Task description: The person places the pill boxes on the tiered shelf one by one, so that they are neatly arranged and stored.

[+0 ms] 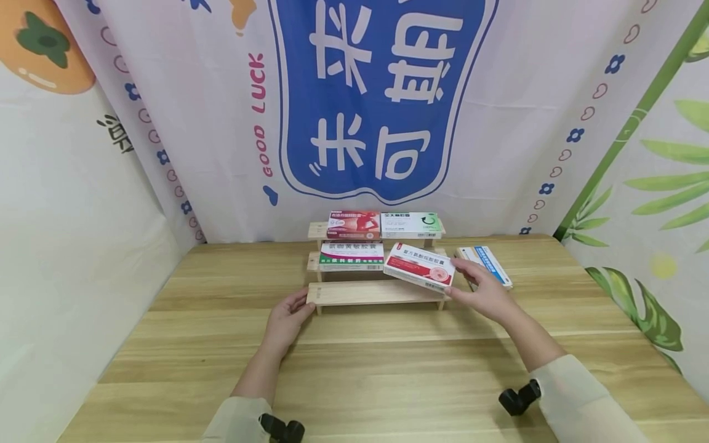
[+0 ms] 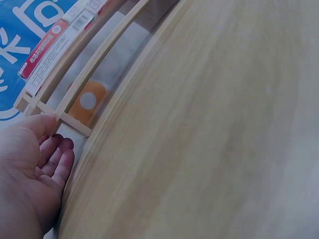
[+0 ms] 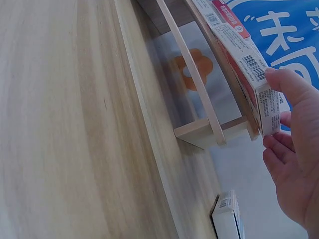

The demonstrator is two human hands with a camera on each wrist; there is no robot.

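A three-step wooden display rack (image 1: 376, 293) stands on the table. At its left end, my left hand (image 1: 286, 321) grips the lowest step, thumb against the wood and fingers curled beneath in the left wrist view. My right hand (image 1: 483, 291) holds a red-and-white medicine box (image 1: 419, 267) by its right end, tilted over the middle step's right half. Beside it on that step stands a green, white and purple medicine box (image 1: 352, 256). The top step bears a red medicine box (image 1: 353, 225) and a white-and-green one (image 1: 410, 225). The lowest step is bare.
A blue-and-white medicine box (image 1: 484, 266) lies on the wooden table (image 1: 376, 381), right of the rack and behind my right hand. Close behind the rack hangs a printed cloth (image 1: 232, 154), with further cloth walls at both sides.
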